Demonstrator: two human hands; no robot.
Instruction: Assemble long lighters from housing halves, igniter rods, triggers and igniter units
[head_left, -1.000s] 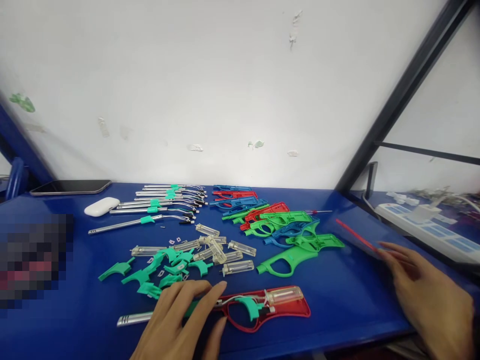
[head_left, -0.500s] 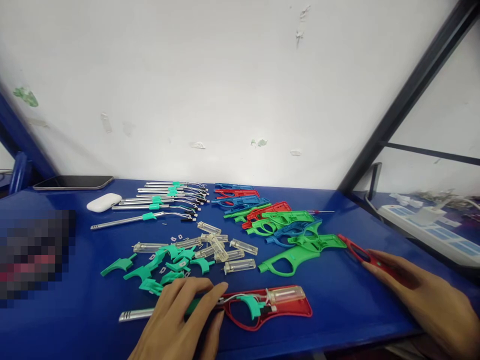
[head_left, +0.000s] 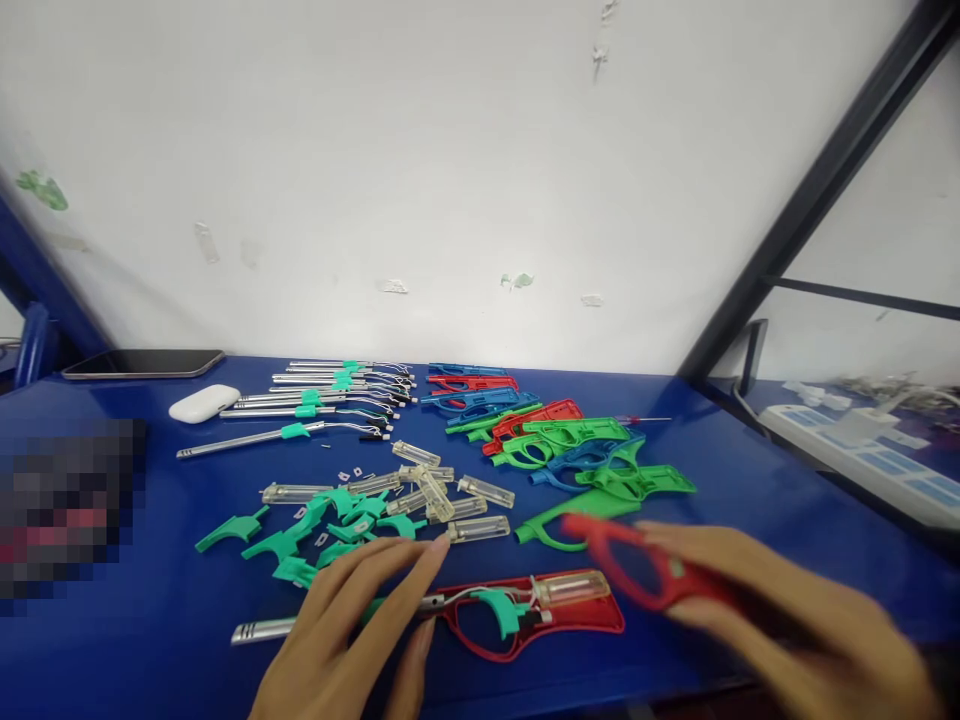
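Observation:
My left hand (head_left: 352,630) grips the front of a partly assembled lighter near the table's front edge. Its red shell half (head_left: 592,618) lies open side up, holding a clear fuel tank (head_left: 574,588), a green trigger (head_left: 501,612) and wires. The lighter's metal tube (head_left: 262,630) sticks out left of my fingers. In my right hand (head_left: 780,610), somewhat blurred, is a second red shell half (head_left: 637,565), raised above the table just right of the lighter. My left fingers hide the joint of tube and shell.
Beyond my hands lie green triggers (head_left: 277,545), clear fuel tanks (head_left: 480,528), metal tubes with wires (head_left: 247,438) and a pile of coloured shell halves (head_left: 574,435). A screwdriver (head_left: 645,419), white case (head_left: 202,403), phone (head_left: 142,363) and power strip (head_left: 862,455) lie farther out.
My right hand has moved left with the red shell half, from beside the green shells to close by the lighter. My left hand keeps its hold on the lighter.

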